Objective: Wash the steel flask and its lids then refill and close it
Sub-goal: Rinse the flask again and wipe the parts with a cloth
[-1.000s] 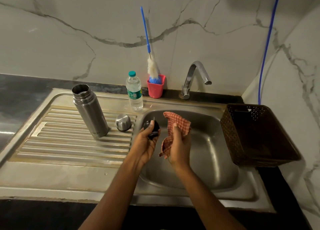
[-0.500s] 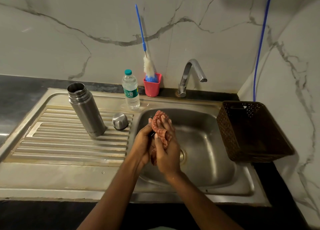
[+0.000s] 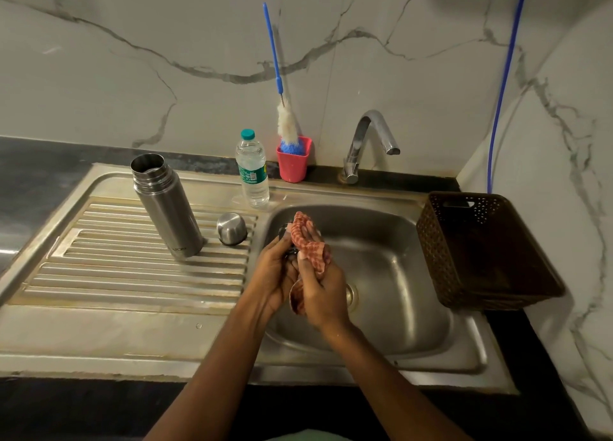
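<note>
The open steel flask (image 3: 166, 205) stands upright on the ribbed drainboard (image 3: 126, 275), and its steel cap lid (image 3: 231, 228) sits beside it to the right. Over the sink basin (image 3: 398, 275), my left hand (image 3: 277, 271) grips a small dark inner lid (image 3: 286, 233), mostly hidden. My right hand (image 3: 320, 291) holds a red checked cloth (image 3: 308, 241) and presses it over that lid.
A clear water bottle (image 3: 252, 168) and a pink cup (image 3: 293, 158) holding a blue-handled bottle brush (image 3: 275, 59) stand at the back edge. The tap (image 3: 368, 142) arches over the basin. A dark brown basket (image 3: 481, 251) sits on the sink's right rim.
One second ago the dark lid and cloth were held apart. My right hand has brought the cloth over the lid and now covers it.
</note>
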